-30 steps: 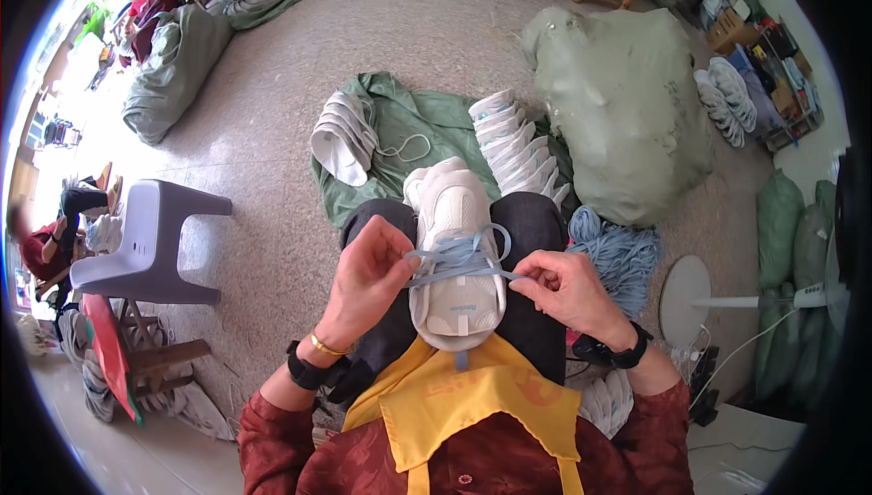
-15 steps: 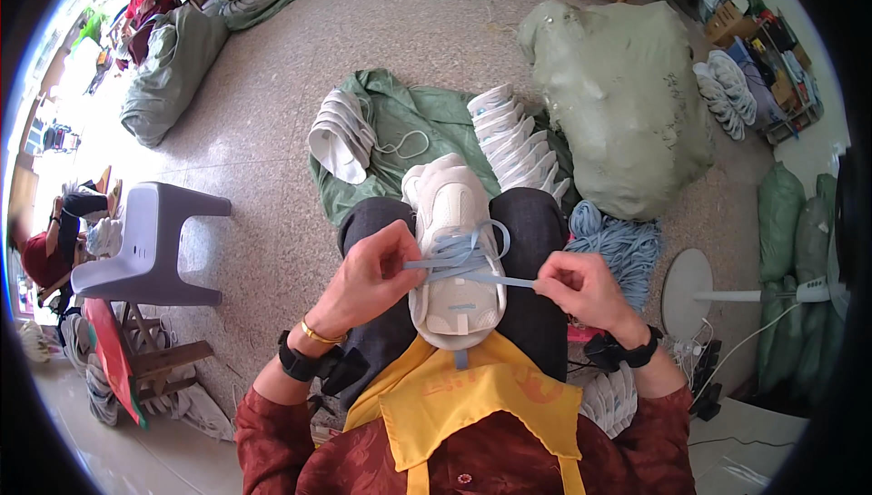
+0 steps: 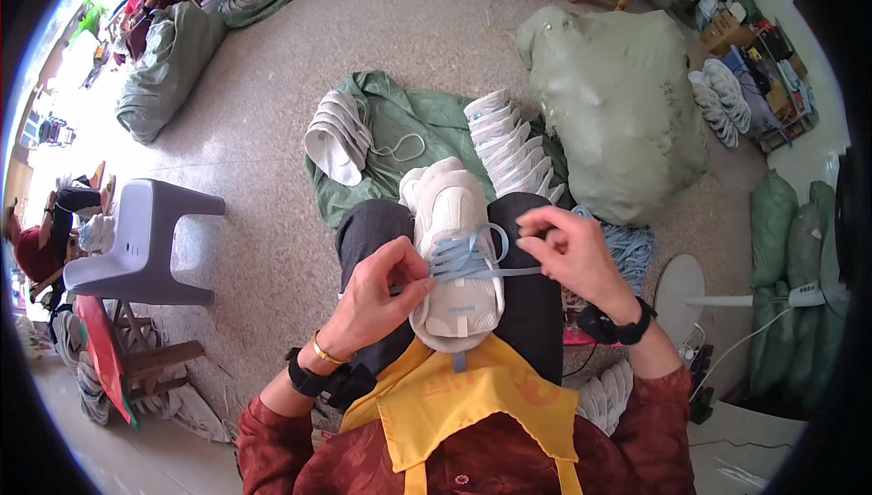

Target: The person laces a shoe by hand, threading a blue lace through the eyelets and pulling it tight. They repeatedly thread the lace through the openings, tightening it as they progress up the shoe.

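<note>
A white sneaker [image 3: 459,300] rests on my lap, its toe pointing away from me and more pale shoe parts behind it. Light blue shoelace [image 3: 463,257] crosses its front in several rows, with one loop standing up on the right. My left hand [image 3: 381,288] is at the shoe's left edge, thumb and forefinger closed on the lace there. To the right, my right hand [image 3: 577,254] is lifted off the shoe. A straight length of lace runs into its curled fingers, while thumb and forefinger tips are slightly apart.
Stacked white shoe uppers [image 3: 513,145] lie on a green cloth [image 3: 400,109] ahead. Beyond them, right, sits a large green sack [image 3: 618,104]. Blue laces [image 3: 631,250] are heaped by my right knee, near a white fan [image 3: 681,300]. A grey plastic chair [image 3: 136,250] stands left.
My right hand has moved up and slightly right, its thumb and forefinger parting. My left hand has shifted down a little to the shoe's left edge. The rows of lace lie closer to the shoe.
</note>
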Demonstrator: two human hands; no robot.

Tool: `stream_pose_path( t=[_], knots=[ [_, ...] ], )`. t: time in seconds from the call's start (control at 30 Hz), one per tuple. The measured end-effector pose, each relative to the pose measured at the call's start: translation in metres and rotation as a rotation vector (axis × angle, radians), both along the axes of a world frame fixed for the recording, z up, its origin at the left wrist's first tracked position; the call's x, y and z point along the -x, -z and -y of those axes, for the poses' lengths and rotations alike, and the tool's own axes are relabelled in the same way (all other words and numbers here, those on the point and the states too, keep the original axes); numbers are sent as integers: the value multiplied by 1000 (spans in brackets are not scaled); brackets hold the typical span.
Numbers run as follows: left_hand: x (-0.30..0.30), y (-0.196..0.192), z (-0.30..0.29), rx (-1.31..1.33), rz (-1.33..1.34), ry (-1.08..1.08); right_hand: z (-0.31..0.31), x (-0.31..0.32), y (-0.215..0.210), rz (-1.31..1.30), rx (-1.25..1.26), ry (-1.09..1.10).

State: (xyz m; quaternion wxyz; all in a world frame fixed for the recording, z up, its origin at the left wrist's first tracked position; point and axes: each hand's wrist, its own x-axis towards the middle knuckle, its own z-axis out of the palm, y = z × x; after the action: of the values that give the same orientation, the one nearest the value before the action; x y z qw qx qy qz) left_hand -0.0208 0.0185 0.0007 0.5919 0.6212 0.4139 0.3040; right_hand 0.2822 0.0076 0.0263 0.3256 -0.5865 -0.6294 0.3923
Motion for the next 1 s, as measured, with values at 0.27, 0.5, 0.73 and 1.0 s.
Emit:
stream_pose_path(
  t=[0.27, 0.5, 0.73, 1.0],
  knots=[
    [2, -2, 4, 28, -20, -13, -50, 15, 15, 465, -215, -370],
    [3, -7, 4, 103, -26, 12, -47, 21, 12, 389, -233, -337],
    [2, -7, 5, 155, 6, 9, -44, 13, 13, 38, -22, -328],
    [4, -12, 9, 250, 162, -48, -24, -15, -22, -694, 401, -296]
  ],
)
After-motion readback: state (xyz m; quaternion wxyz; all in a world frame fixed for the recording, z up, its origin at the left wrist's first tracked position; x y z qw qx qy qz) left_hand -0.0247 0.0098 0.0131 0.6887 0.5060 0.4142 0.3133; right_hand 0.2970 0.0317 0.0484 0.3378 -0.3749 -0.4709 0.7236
